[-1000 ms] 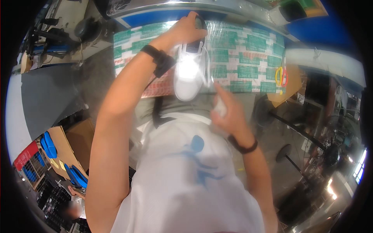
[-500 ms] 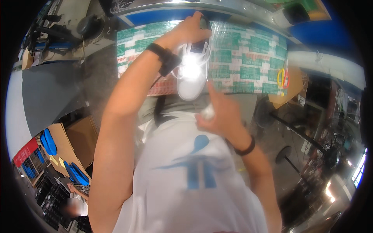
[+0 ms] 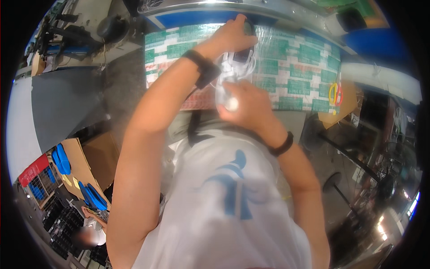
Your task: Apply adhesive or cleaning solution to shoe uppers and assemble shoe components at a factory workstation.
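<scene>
A white lace-up sneaker (image 3: 238, 68) lies toe toward me on a surface covered with green-and-white printed tape (image 3: 277, 67). My left hand (image 3: 233, 36) is closed around the shoe's dark heel and collar end. My right hand (image 3: 250, 105) is over the toe, its fingers closed around a small white wad (image 3: 232, 104), possibly cloth; its exact kind is unclear. The index finger reaches onto the toe, and the hand hides much of it. White laces hang loosely at the sides of the tongue.
Scissors with yellow and red handles (image 3: 332, 94) lie at the taped surface's right edge. A metal rail (image 3: 268, 10) runs along the far side. Blue insole-like pieces (image 3: 92, 196) and cardboard (image 3: 101, 157) stand at lower left, near another person (image 3: 92, 231). Black stands (image 3: 333, 179) are at right.
My right hand has moved up and left with the white wad, from beside the toe onto it. My left hand keeps its hold on the heel. The whole view has shifted slightly.
</scene>
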### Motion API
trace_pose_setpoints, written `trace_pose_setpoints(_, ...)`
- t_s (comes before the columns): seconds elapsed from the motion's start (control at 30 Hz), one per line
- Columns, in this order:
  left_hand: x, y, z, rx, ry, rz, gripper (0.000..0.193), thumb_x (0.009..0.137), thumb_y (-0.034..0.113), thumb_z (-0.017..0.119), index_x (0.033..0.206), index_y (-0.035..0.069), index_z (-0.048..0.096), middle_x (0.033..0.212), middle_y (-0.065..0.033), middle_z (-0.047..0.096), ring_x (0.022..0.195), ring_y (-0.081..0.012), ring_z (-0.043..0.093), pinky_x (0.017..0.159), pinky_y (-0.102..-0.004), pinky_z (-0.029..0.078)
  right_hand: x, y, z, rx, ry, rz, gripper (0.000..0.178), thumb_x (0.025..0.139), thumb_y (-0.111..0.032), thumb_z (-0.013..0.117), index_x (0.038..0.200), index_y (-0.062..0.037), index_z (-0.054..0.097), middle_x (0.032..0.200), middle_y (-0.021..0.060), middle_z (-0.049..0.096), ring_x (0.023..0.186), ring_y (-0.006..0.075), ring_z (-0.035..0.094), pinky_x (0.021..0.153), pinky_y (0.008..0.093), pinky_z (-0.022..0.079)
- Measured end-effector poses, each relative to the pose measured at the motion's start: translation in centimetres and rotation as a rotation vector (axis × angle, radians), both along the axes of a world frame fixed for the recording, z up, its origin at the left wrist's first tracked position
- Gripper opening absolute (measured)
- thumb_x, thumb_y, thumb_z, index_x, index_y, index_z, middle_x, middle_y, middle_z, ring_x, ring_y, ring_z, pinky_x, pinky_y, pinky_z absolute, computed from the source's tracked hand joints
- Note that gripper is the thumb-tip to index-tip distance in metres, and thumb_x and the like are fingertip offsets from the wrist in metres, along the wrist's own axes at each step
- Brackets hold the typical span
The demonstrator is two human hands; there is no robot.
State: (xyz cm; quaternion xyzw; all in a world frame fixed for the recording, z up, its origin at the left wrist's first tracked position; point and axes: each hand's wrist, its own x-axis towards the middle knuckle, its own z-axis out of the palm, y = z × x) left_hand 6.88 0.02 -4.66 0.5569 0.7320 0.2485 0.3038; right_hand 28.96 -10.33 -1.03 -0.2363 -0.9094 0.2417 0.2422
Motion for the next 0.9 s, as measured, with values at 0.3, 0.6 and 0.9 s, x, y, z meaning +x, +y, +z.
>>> trace_pose_setpoints(0.3,-0.4,-0.4,0.2,-0.022,-0.033,0.021,0.092,0.087,0.043,0.082,0.160,-0.002,0.049,0.136,-0.0312,0.074,0.125,-0.0431,0.075,0.107,-0.0465,0.059,3.3,-3.3,1.7,-0.293,0.051,0.074,0.032,0.072,-0.033,0.093,0.081,-0.0126,0.070,0.081,0.0099,0.061,0.067,0.0325,0.065,0.058,0.0445,0.053)
trace_pose_setpoints(0.6,0.3,0.0,0.9,-0.021,-0.005,0.006,0.089,0.090,0.043,0.082,0.159,-0.003,0.049,0.135,-0.0296,0.075,0.124,-0.0419,0.075,0.106,-0.0462,0.060,-0.3,-1.3,0.7,-0.104,-0.042,-0.054,0.042,0.076,-0.043,0.093,0.081,-0.0075,0.072,0.083,0.0130,0.063,0.064,0.0341,0.067,0.057,0.0462,0.054)
trace_pose_setpoints(0.9,-0.3,0.0,0.3,-0.012,-0.037,-0.013,0.084,0.090,0.041,0.082,0.156,-0.001,0.052,0.132,-0.0276,0.077,0.120,-0.0398,0.077,0.105,-0.0454,0.060,3.1,-3.6,1.5,-0.197,0.018,0.022,0.040,0.072,-0.040,0.095,0.081,-0.0094,0.072,0.083,0.0117,0.060,0.065,0.0330,0.067,0.058,0.0451,0.055)
